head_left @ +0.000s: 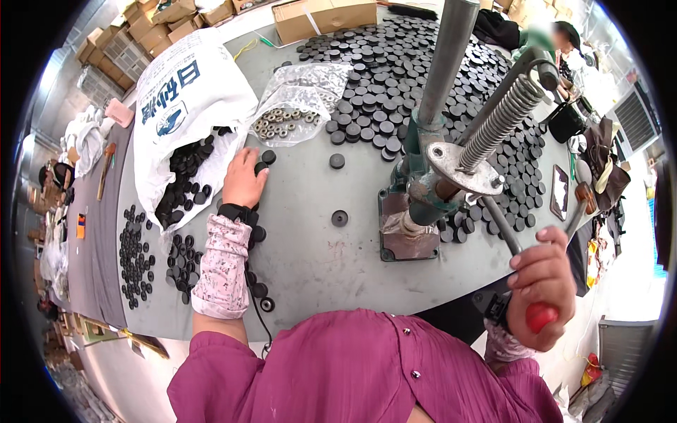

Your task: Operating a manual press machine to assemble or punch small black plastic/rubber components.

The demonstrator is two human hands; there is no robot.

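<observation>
My right hand (541,292) is wrapped round the metal lever (502,227) of a hand press (416,190), with a red ball knob (541,317) showing at my palm. My left hand (245,180) lies on the left side of the table, its fingers stretched forward. Just beside its fingertips are small round black caps (269,157); whether it touches one is hard to see. A single black cap (340,218) rests on the table left of the press base, and another cap (337,161) lies farther back.
A white sack (190,92) spills black caps at the left. Behind my left hand is a clear bag (296,106) of metal rings. Many black caps (395,77) cover the far table around the press. A cardboard box (324,20) stands behind; a person (557,42) is at the far right.
</observation>
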